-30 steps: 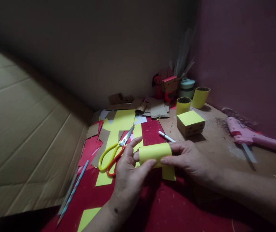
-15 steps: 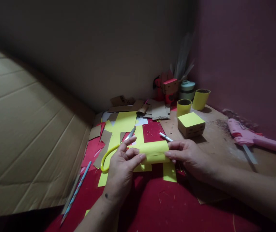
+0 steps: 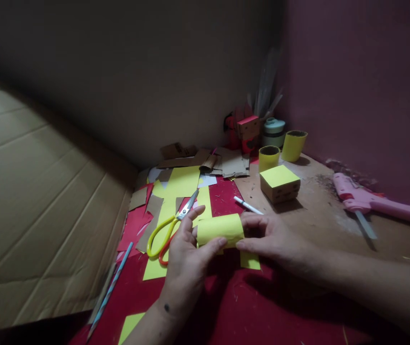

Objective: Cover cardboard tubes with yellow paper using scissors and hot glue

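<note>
A yellow paper-covered tube (image 3: 220, 229) lies sideways between my two hands, above the red cloth. My left hand (image 3: 190, 249) grips its left end, thumb along the near side and index finger raised behind. At the right end, my right hand (image 3: 267, 237) pinches the rim, with some fingers hidden behind or inside the opening. Beneath and left of my left hand are scissors (image 3: 172, 221) with one yellow and one red handle, resting on yellow paper (image 3: 183, 181). Just beyond my right hand is a white pen (image 3: 246, 205).
A cardboard box with a yellow top (image 3: 280, 184) and two yellow tubes (image 3: 294, 146) stand at back right. A pink glue gun (image 3: 377, 201) lies by the wall. Cardboard scraps (image 3: 232, 163) fill the back. A large cardboard panel (image 3: 47, 215) leans at left, near a striped stick (image 3: 113, 285).
The tube has been turned in my hands, so its lengthwise seam no longer faces me. Both hands have shifted slightly, and more of the scissors shows.
</note>
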The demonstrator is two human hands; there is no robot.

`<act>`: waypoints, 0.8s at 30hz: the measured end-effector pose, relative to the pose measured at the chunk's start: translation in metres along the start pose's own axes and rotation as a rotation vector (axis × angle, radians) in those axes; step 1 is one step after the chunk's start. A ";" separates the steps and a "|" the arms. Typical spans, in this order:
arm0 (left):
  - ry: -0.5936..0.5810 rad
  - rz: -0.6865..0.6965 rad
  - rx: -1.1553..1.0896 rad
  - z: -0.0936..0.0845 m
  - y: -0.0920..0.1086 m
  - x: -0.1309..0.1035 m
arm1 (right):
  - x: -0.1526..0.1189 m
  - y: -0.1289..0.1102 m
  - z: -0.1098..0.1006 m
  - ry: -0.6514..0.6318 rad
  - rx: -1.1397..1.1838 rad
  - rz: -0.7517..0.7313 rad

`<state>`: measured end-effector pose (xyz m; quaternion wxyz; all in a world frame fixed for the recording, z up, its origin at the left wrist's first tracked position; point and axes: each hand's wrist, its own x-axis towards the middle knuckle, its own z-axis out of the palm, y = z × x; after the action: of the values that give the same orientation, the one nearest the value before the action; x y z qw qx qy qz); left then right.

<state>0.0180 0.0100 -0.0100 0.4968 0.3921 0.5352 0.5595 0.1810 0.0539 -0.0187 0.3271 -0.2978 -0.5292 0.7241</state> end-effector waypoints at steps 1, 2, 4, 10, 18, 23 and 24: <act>-0.003 0.009 0.003 0.000 0.000 -0.002 | -0.001 0.000 0.001 -0.009 0.009 -0.016; -0.008 0.014 0.009 0.001 0.000 -0.003 | -0.002 0.000 0.002 -0.020 0.020 -0.031; -0.025 0.024 0.026 0.000 -0.001 -0.005 | -0.004 0.001 0.002 -0.032 0.025 -0.058; -0.022 0.073 0.038 -0.006 -0.001 0.001 | -0.005 0.000 -0.005 -0.007 0.082 -0.070; 0.009 0.062 -0.016 -0.006 -0.001 0.001 | 0.001 0.003 -0.008 -0.044 0.130 -0.037; -0.054 0.041 -0.063 -0.006 -0.003 0.003 | -0.001 0.005 -0.009 -0.005 0.184 -0.042; -0.062 0.035 -0.080 -0.007 -0.003 0.004 | -0.002 0.005 -0.009 -0.005 0.202 -0.031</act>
<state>0.0106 0.0120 -0.0138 0.5184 0.3983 0.4897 0.5769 0.1880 0.0566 -0.0258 0.3653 -0.2535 -0.4588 0.7692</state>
